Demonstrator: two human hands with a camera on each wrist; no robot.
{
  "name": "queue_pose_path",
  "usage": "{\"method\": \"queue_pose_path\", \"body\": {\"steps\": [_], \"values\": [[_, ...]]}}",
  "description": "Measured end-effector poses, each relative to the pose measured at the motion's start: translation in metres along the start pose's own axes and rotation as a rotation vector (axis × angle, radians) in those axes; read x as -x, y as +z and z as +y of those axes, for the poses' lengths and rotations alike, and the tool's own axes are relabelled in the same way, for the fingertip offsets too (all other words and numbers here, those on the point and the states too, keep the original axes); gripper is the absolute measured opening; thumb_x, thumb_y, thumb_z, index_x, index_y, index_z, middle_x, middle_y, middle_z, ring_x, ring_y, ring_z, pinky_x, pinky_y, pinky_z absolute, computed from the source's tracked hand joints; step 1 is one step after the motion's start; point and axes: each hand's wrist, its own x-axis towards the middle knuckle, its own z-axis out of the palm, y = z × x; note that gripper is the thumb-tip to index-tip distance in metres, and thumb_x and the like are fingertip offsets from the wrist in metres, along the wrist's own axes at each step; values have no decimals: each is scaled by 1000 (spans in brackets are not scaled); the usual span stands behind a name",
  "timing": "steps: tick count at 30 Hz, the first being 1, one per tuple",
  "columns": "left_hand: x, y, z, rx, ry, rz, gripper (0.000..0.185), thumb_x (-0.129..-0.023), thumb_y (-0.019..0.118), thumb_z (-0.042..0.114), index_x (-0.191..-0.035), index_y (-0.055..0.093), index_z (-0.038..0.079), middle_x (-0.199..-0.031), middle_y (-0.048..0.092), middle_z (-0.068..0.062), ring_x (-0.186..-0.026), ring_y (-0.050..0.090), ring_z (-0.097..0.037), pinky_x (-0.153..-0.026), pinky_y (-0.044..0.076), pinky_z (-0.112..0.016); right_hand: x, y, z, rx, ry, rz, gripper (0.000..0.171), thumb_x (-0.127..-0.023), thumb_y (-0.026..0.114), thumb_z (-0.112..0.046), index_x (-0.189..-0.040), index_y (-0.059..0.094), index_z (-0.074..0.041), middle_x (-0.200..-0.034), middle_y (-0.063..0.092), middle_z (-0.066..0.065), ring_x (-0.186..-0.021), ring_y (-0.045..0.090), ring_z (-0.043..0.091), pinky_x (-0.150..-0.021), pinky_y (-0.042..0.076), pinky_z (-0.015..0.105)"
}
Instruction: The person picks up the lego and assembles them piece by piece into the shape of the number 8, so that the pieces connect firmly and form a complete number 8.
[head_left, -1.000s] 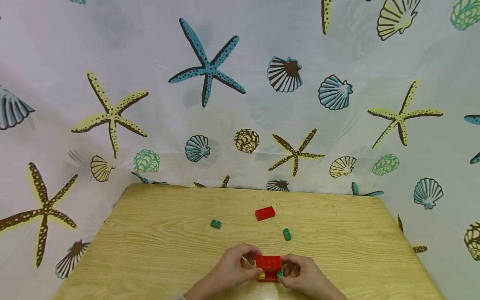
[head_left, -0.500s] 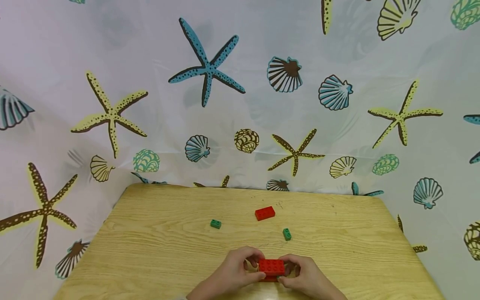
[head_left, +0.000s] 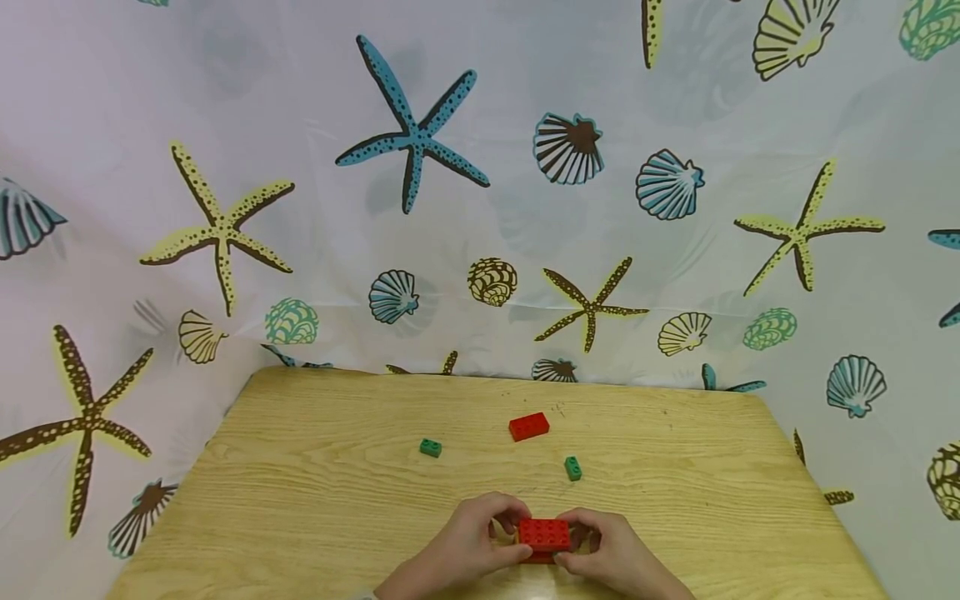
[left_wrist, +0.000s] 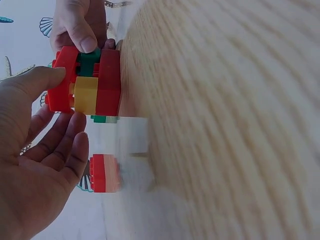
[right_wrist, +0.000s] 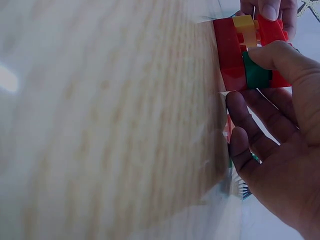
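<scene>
Standing on the wooden table (head_left: 315, 500) near the lower border of the head view: a brick stack (head_left: 544, 537), long edges running side to side. Order from below: bottom red brick (left_wrist: 109, 85), then a yellow block (left_wrist: 86, 95) toward the left end and a green block (right_wrist: 257, 75) toward the right, then the top red brick (left_wrist: 60, 100). Studs show in a narrow gap above the yellow block – top brick not fully seated there.

Left hand (head_left: 480, 537) pinches the top brick at its left end, thumb on the near side, forefinger at the far corner. Right hand (head_left: 611, 550) grips the right end, thumb on the green block; its forefinger contact is hidden. Each hand's remaining fingers bend loosely beside the stack.

Beyond the hands, toward the far edge: a loose red brick (head_left: 529, 427), a left loose green brick (head_left: 431, 448) and a right loose green brick (head_left: 573, 468), well apart. Wood extends widely to both slanting side edges; patterned cloth (head_left: 285, 67) bounds the far edge – and both sides.
</scene>
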Motion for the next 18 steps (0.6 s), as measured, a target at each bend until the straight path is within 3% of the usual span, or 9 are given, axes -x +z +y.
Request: {"method": "queue_pose_path", "body": {"steps": [18], "values": [[1,-2,2,-17,-27,-12,28,-92,84,28,-116,73,18,-110,76,6,-98,72,-14,-81,57,-28,0,-2,2,-12,17,-20,36,-94,80,-27,-127,73,-13,-105,74,4,-88,66,12,-73,51,22]]}}
